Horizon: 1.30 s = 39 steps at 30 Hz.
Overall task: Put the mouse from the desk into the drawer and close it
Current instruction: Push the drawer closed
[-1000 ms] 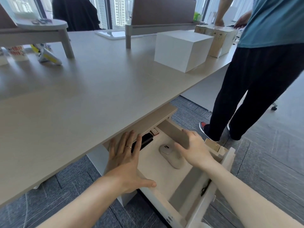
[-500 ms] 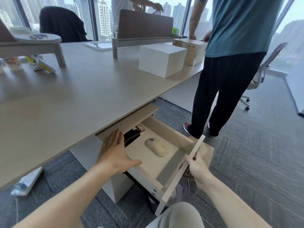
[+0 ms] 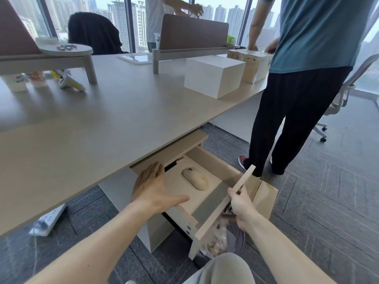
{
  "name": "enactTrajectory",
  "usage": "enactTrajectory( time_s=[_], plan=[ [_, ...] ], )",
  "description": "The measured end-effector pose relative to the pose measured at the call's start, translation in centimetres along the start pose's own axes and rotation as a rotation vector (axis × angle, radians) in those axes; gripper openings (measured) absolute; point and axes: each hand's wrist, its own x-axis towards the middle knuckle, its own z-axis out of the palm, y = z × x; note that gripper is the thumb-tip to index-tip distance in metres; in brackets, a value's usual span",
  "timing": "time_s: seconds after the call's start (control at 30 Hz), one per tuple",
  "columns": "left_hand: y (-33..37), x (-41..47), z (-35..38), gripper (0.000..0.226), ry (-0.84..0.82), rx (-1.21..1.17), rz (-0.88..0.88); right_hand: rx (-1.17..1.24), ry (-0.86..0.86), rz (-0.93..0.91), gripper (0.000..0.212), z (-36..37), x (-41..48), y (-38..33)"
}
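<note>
A cream mouse lies on the floor of the open drawer that sticks out from under the desk. My left hand rests flat, fingers spread, on the drawer's left wall, a hand's width left of the mouse. My right hand grips the drawer's front panel near its middle, thumb on the inner side. A black object at the drawer's back is partly hidden by the desk edge.
A person in a teal shirt and black trousers stands close to the drawer's right. A white box and cardboard boxes sit on the desk. A cardboard box and a bin with a bag stand under the drawer. A power strip lies on the floor.
My right hand left the mouse in the drawer and moved back to grip the front panel. My left hand stays on the drawer's left side. The view pulled back.
</note>
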Motion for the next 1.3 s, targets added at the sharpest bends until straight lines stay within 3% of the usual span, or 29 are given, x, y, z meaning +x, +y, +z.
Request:
enactTrajectory(
  time_s=[0.2,0.33,0.63,0.77,0.97,1.1,1.3],
  plan=[
    [-0.1,0.1,0.5,0.138,0.039,-0.026,-0.01,0.005,-0.007,-0.013,0.046,3.0,1.2,-1.1],
    [-0.2,0.2,0.8,0.129,0.075,-0.038,-0.009,-0.01,0.0,-0.024,0.039,5.1,1.9,-2.2],
    [-1.3,0.4,2.0,0.078,0.212,-0.033,0.064,0.031,-0.049,0.013,0.054,10.1,3.9,-3.6],
    [-1.6,0.4,2.4,0.07,0.246,-0.011,0.089,0.046,-0.108,-0.012,0.038,11.8,4.3,-4.5],
    [-2.2,0.4,3.0,0.064,0.279,0.032,0.136,0.056,-0.133,-0.025,0.034,14.3,4.9,-5.6],
    [-2.4,0.6,3.4,0.063,0.293,0.04,0.137,0.058,-0.152,-0.023,0.046,15.8,5.9,-6.0],
    [-2.8,0.8,3.8,0.06,0.302,0.055,0.143,0.098,-0.174,-0.013,0.038,17.5,6.5,-6.5]
  ],
)
